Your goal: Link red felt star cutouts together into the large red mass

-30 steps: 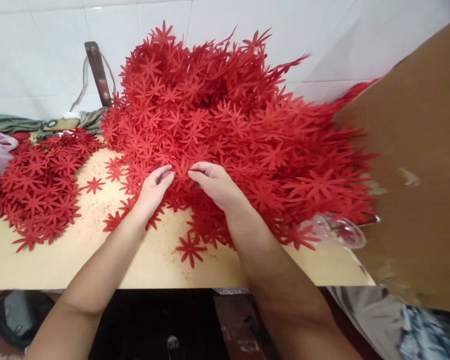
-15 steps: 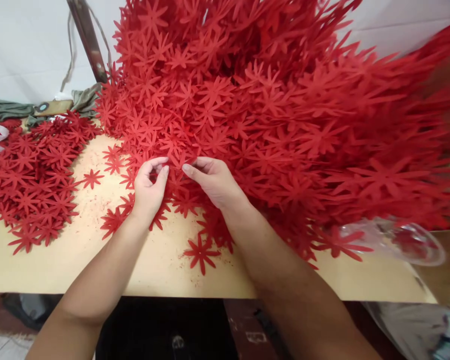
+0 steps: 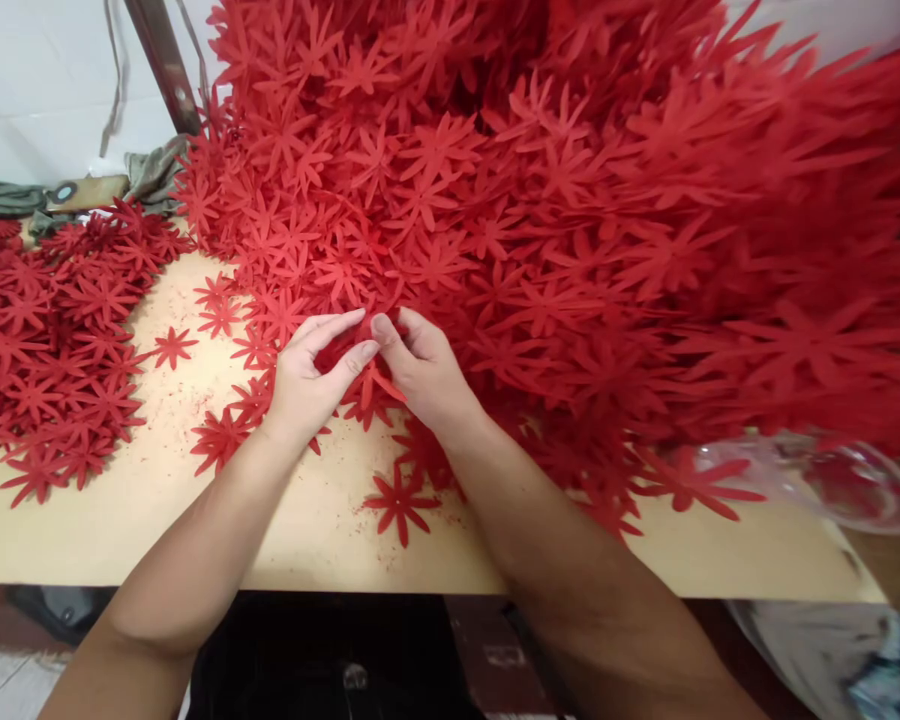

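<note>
Between my two hands is a red felt-like flower cutout with long narrow petals, partly hidden by the fingers. My left hand has its thumb and index finger curved around the cutout's left side, the thumb tip against it. My right hand pinches the same cutout from the right, thumb on top and fingers curled behind. Both hands are over the front edge of a large heap of like red flower cutouts. A single cutout lies flat on the table below my hands.
A second, lower pile of red flower cutouts lies on the left of the tan table. Behind it are a phone and grey-green cloth. A clear plastic container sits at the right edge. A metal post rises at the back.
My hands have come closer together, the left moving right. Petals of the cutout now show below the thumbs. The view has shifted slightly.
</note>
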A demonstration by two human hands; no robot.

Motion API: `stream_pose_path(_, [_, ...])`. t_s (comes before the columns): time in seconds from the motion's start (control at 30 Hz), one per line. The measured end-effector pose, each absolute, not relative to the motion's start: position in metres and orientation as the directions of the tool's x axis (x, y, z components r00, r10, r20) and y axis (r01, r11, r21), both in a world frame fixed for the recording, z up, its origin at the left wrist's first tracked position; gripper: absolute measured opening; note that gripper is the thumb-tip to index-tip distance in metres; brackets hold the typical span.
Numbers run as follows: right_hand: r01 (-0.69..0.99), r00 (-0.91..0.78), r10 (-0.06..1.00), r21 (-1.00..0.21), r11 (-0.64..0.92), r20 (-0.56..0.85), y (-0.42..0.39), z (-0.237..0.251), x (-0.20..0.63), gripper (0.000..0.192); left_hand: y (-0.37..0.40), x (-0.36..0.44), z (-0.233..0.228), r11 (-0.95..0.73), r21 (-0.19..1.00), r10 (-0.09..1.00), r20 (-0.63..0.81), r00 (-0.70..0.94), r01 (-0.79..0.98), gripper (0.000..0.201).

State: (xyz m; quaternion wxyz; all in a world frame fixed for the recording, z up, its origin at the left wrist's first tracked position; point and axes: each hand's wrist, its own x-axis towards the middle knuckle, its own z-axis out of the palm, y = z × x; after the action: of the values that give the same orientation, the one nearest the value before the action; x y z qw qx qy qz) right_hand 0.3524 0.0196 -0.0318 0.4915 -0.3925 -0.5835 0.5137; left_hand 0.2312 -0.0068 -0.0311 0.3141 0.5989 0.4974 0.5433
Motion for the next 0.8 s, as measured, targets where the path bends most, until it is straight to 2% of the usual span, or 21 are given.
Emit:
stream_pose_path(0.23, [-0.132, -0.353, 0.923, -0.985, 0.115, 0.155, 0.021, -0.03, 0.358, 0.041, -0.005, 0.226, -0.03, -0.355, 0.902, 0.926, 0.375, -0.042, 0.245, 0.031])
stream_pose_path(0.37, [-0.114, -0.264, 0.954, -0.986, 0.119, 0.145, 0.024, -0.027, 0.364, 0.041, -0.005, 0.22, -0.03, -0.408, 0.888, 0.913, 0.402, 0.074, 0.214, 0.043])
stream_pose_path(0.47, [-0.07, -0.209, 0.964, -0.986, 0.154, 0.165, 0.023, -0.025, 0.364, 0.042, -0.006, 0.22, -0.029, -0.411, 0.89, 0.911, 0.406, 0.068, 0.194, 0.039])
stream_pose_path(0.6, [-0.054, -0.208, 0.963, -0.985, 0.166, 0.174, 0.021, -0.023, 0.362, 0.044, -0.007, 0.225, -0.029, -0.338, 0.921, 0.939, 0.345, 0.0, 0.193, 0.033])
stream_pose_path(0.7, [-0.087, -0.212, 0.962, -0.983, 0.158, 0.174, 0.02, -0.021, 0.362, 0.043, -0.009, 0.229, -0.029, -0.279, 0.953, 0.96, 0.277, 0.038, 0.118, 0.039])
stream_pose_path(0.8, [-0.111, -0.192, 0.966, -0.982, 0.153, 0.172, 0.02, -0.021, 0.362, 0.045, -0.009, 0.231, -0.03, -0.275, 0.96, 0.958, 0.268, 0.098, 0.061, 0.047])
